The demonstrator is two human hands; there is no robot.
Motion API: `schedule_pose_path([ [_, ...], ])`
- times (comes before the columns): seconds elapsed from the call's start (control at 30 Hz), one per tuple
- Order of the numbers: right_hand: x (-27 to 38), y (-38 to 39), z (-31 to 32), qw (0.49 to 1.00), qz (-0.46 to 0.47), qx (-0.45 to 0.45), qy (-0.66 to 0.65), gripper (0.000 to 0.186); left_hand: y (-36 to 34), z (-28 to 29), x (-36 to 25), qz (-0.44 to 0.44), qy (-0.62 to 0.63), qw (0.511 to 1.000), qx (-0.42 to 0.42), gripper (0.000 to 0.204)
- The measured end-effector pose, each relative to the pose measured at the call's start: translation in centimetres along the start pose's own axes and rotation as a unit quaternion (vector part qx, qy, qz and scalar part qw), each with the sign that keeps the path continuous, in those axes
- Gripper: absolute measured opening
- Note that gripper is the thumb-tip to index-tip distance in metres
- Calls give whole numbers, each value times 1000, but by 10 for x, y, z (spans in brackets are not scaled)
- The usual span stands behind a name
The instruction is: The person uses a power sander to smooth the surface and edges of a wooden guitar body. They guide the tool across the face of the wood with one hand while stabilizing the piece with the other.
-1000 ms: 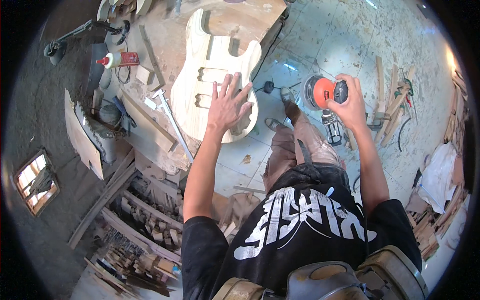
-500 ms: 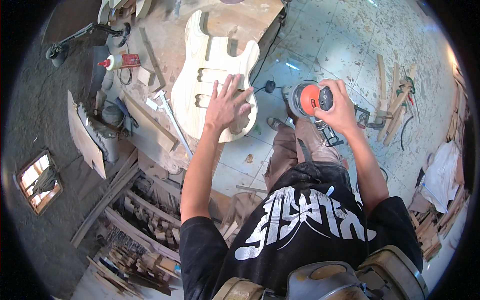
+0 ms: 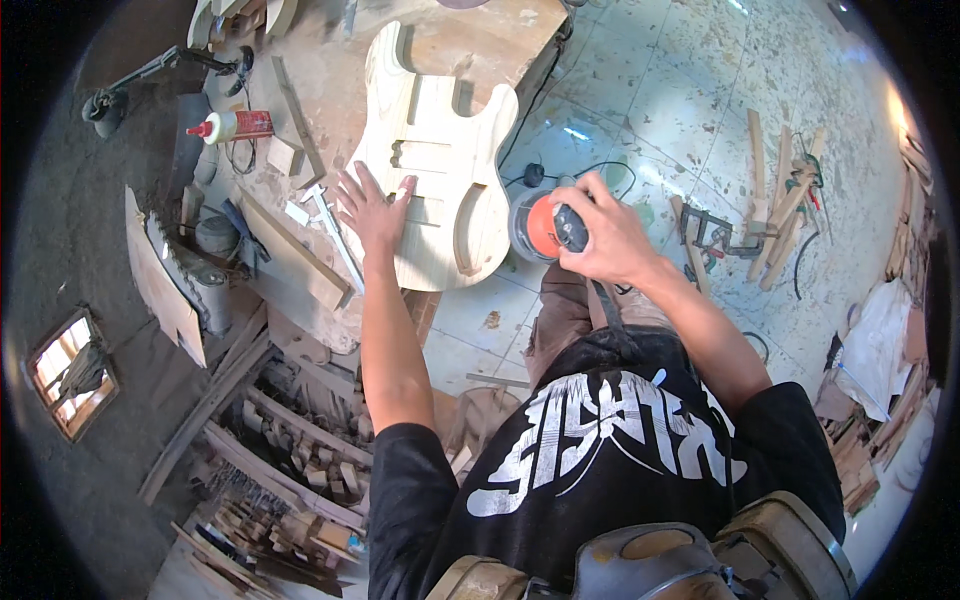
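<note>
A pale wooden guitar body with routed cavities lies flat on the workbench, its lower end toward me. My left hand rests on its left edge, fingers spread and holding nothing. In my right hand is an orange and black orbital sander, gripped from the right with my fingers wrapped round its top. The sander is tilted, its round pad facing the right edge of the guitar body, close to it; whether they touch I cannot tell.
The workbench also bears a caliper, a red and white glue bottle and wood strips. Clamped wood pieces lie on the tiled floor to the right. A black cord runs near the bench edge.
My left hand has slid left from the middle of the guitar body to its left edge. My right hand has brought the sander left, closer to the body's right side.
</note>
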State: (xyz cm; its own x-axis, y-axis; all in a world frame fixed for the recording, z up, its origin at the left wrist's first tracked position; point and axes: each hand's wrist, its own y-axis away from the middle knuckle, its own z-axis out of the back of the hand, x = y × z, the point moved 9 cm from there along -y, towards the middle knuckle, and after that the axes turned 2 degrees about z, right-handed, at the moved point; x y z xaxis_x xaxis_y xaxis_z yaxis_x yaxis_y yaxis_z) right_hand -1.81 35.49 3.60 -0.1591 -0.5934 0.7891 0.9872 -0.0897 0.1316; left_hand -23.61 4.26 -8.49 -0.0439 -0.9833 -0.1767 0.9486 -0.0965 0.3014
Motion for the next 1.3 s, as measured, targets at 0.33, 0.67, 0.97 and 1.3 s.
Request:
schedule_pose_path([
  [0.33,25,-41,-14,997,50,29,56,59,-2,-4,0,13,38,998,57,125],
  [0.67,30,-62,-9,993,66,55,83,60,-2,-5,1,9,44,997,61,127],
  [0.97,25,-64,-12,994,35,70,75,57,-3,-6,1,4,34,998,56,126],
  [1.3,36,-77,-13,993,60,35,96,60,-3,-4,0,3,43,998,56,126],
])
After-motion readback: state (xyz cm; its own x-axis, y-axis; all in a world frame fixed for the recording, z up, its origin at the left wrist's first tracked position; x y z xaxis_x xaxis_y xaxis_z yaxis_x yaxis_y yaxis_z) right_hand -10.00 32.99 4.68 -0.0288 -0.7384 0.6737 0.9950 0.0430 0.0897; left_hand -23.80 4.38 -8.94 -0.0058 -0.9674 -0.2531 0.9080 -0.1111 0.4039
